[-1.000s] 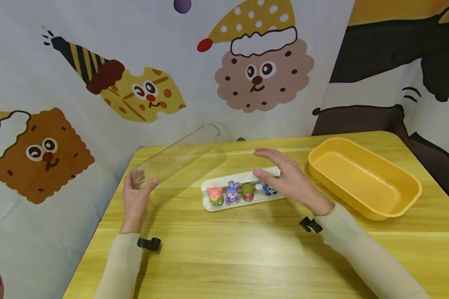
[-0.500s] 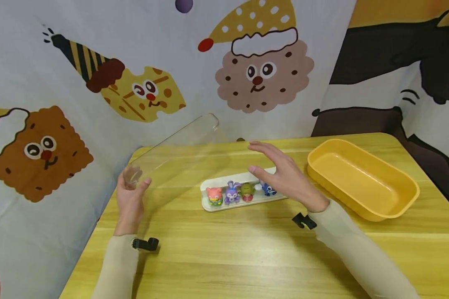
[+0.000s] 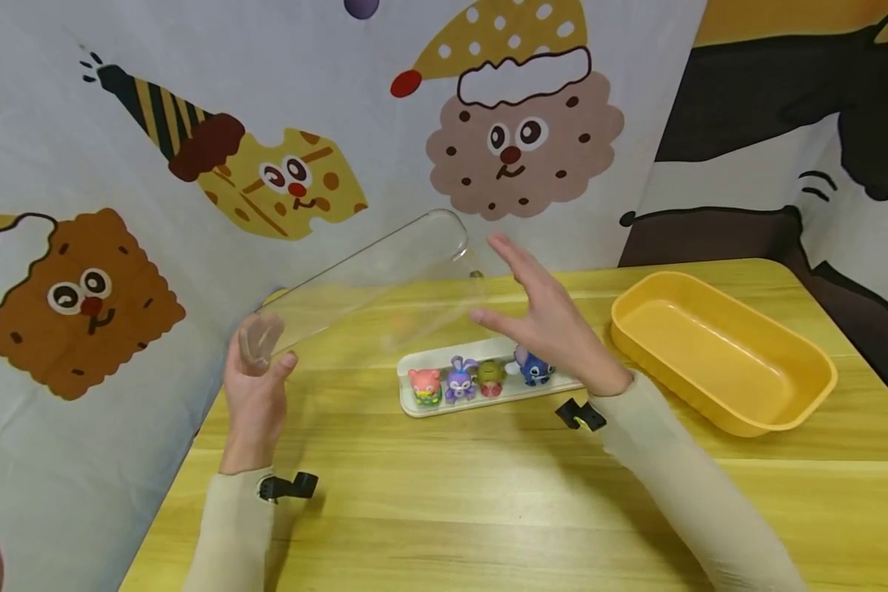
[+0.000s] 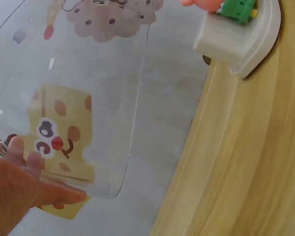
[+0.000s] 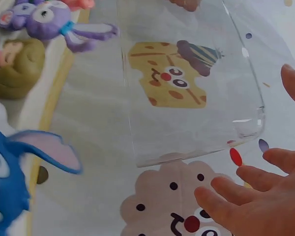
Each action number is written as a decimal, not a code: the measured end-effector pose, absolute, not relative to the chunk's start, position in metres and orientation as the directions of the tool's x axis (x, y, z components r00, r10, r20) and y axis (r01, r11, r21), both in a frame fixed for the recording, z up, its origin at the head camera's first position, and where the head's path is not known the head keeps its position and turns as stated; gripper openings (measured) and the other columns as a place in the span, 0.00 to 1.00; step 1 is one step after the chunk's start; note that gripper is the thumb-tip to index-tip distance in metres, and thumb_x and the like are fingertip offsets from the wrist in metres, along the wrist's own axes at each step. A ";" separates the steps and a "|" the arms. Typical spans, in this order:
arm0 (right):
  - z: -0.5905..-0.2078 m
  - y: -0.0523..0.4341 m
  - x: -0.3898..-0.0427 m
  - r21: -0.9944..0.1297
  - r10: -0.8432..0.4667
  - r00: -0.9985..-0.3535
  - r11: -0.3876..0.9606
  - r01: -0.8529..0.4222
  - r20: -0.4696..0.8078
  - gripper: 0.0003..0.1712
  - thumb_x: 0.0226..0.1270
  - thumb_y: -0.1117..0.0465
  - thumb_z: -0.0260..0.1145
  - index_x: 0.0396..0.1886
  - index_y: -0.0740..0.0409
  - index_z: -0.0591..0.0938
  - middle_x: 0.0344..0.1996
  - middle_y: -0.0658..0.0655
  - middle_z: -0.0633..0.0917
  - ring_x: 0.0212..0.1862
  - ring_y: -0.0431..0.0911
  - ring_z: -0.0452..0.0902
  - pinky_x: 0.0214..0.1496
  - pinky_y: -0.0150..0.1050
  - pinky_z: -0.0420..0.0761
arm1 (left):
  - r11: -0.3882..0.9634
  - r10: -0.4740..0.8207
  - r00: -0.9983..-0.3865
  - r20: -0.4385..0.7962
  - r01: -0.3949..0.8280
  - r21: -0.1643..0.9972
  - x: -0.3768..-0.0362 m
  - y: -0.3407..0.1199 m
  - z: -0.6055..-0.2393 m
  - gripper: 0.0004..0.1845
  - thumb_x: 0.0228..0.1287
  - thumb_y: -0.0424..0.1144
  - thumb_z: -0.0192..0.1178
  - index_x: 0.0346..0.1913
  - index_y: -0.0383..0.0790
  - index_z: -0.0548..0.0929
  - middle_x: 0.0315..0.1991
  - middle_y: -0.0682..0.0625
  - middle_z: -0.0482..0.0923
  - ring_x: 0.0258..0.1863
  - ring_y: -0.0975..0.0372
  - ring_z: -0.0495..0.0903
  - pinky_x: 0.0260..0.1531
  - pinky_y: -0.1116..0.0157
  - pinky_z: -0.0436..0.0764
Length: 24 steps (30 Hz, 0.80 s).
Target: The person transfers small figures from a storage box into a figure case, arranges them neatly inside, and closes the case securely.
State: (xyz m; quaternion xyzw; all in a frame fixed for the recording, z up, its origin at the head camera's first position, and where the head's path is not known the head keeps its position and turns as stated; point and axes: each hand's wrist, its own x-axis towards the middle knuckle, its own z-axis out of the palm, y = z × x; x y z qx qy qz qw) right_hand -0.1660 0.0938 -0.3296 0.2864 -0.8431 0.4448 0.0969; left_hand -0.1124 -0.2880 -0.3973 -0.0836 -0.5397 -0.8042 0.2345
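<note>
My left hand (image 3: 255, 403) grips the left end of a long, clear plastic cover (image 3: 370, 275), fingers behind and thumb in front. The cover is held up over the table at a slant, its right end higher. Its wall and rounded corner show plainly in the right wrist view. Close to that raised end is my right hand (image 3: 555, 329), fingers spread and nothing in them. Below is a shallow white tray (image 3: 432, 359) with a row of small figures: a pink one (image 3: 425, 388), a purple rabbit (image 3: 460, 384), an olive-green one (image 3: 491, 376) and a blue big-eared one (image 3: 534, 368).
A deep yellow plastic basin (image 3: 725, 362) stands on the right of the wooden table (image 3: 444, 510). Behind the table hangs a pale cloth (image 3: 392, 107) printed with cartoon food characters.
The clear cover has risen off the table side, its right end swinging up and rightward. My right hand has moved up and left toward that end, uncovering more of the blue figure.
</note>
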 end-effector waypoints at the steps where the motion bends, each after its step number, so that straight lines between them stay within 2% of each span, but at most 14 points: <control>1: -0.327 0.093 -0.168 -0.697 -0.395 -0.821 0.443 -0.564 0.413 0.56 0.66 0.42 0.75 0.85 0.46 0.54 0.83 0.51 0.54 0.82 0.52 0.51 0.79 0.60 0.60 | -0.311 -0.278 -0.878 0.391 0.467 0.828 -0.112 -0.287 -0.396 0.29 0.64 0.16 0.61 0.67 0.37 0.75 0.67 0.42 0.72 0.73 0.49 0.62 0.49 0.64 0.78; 4: -0.320 0.091 -0.174 -0.702 -0.393 -0.829 0.452 -0.550 0.397 0.59 0.64 0.44 0.77 0.86 0.44 0.52 0.83 0.50 0.54 0.82 0.50 0.49 0.80 0.60 0.56 | -0.318 -0.257 -0.887 0.385 0.453 0.833 -0.109 -0.285 -0.393 0.30 0.65 0.17 0.62 0.69 0.36 0.74 0.68 0.41 0.71 0.73 0.49 0.62 0.52 0.62 0.77; 7: -0.317 0.089 -0.180 -0.725 -0.395 -0.843 0.447 -0.524 0.366 0.60 0.63 0.44 0.78 0.86 0.44 0.51 0.83 0.48 0.54 0.81 0.51 0.51 0.79 0.59 0.60 | -0.309 -0.240 -0.894 0.377 0.439 0.844 -0.108 -0.284 -0.391 0.31 0.65 0.17 0.61 0.70 0.36 0.73 0.69 0.41 0.71 0.73 0.49 0.62 0.55 0.59 0.76; 12: -0.318 0.090 -0.185 -0.753 -0.398 -0.849 0.422 -0.505 0.347 0.60 0.63 0.46 0.79 0.85 0.49 0.52 0.83 0.51 0.56 0.79 0.53 0.57 0.77 0.56 0.66 | -0.304 -0.219 -0.902 0.371 0.425 0.853 -0.108 -0.278 -0.389 0.31 0.64 0.19 0.64 0.70 0.38 0.74 0.69 0.41 0.71 0.74 0.49 0.62 0.59 0.58 0.75; 17: -0.318 0.091 -0.186 -0.768 -0.382 -0.856 0.408 -0.493 0.347 0.60 0.63 0.47 0.79 0.85 0.49 0.53 0.82 0.54 0.59 0.79 0.54 0.59 0.76 0.56 0.68 | -0.305 -0.212 -0.900 0.380 0.430 0.850 -0.107 -0.272 -0.387 0.32 0.62 0.20 0.66 0.69 0.37 0.75 0.68 0.41 0.73 0.73 0.48 0.63 0.59 0.58 0.77; 24: -0.317 0.100 -0.180 -0.776 -0.352 -0.865 0.403 -0.485 0.357 0.59 0.62 0.49 0.80 0.85 0.50 0.55 0.80 0.55 0.62 0.77 0.56 0.63 0.75 0.55 0.70 | -0.301 -0.196 -0.902 0.385 0.429 0.852 -0.104 -0.264 -0.379 0.31 0.62 0.18 0.65 0.68 0.36 0.75 0.68 0.41 0.73 0.73 0.48 0.64 0.58 0.58 0.77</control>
